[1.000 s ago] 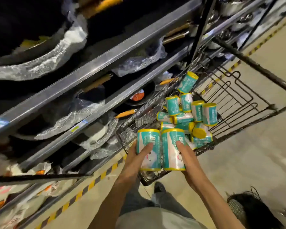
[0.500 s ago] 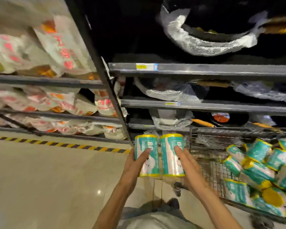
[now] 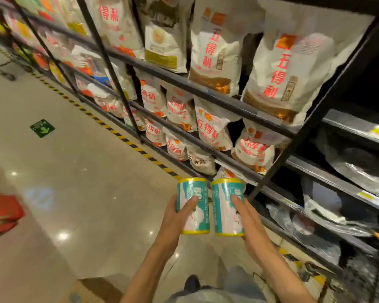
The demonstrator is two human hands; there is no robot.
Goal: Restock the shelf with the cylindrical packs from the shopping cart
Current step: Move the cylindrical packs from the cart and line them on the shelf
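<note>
Teal packs upright, side by side; left hand (image 3: 175, 217) grips left pack (image 3: 194, 206); right hand (image 3: 249, 224) grips right pack (image 3: 227, 208).

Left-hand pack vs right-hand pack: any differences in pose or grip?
The left pack sits a little higher in view than the right pack. The left hand grips the left pack from its outer left side; the right hand grips the right pack from its outer right side. The left pack's "80" print shows clear; the right pack's is partly covered by fingers. Shared: teal-and-white wrap, yellow rims, upright, side by side.
</note>
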